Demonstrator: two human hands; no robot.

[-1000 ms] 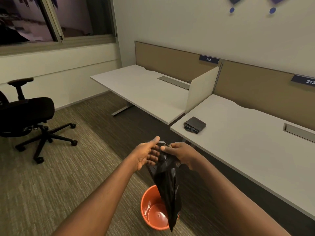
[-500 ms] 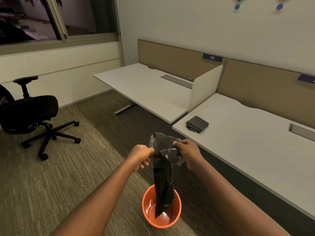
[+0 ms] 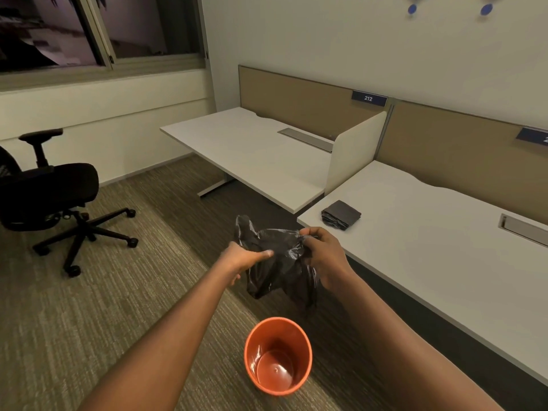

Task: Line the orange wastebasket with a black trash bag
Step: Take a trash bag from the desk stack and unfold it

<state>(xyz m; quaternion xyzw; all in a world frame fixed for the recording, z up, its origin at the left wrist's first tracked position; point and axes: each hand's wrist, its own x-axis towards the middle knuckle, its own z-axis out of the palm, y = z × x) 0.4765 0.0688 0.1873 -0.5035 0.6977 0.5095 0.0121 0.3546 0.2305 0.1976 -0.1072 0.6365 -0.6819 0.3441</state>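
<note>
A black trash bag (image 3: 278,262) hangs crumpled in the air between my two hands, well above the floor. My left hand (image 3: 243,259) pinches its left edge with thumb and fingers. My right hand (image 3: 323,256) grips its right edge, part of the bag bunched under the palm. The orange wastebasket (image 3: 252,345) stands upright on the carpet below the bag, with nothing inside it; the bag does not touch it.
A white desk (image 3: 430,250) runs along my right, with a folded stack of dark bags (image 3: 341,215) near its corner. A second desk (image 3: 252,152) stands beyond it. A black office chair (image 3: 50,194) is at the left on the carpet.
The bag hung long with its tip inside the wastebasket; now it is lifted clear, bunched up and spread wider between my hands. My hands have moved apart.
</note>
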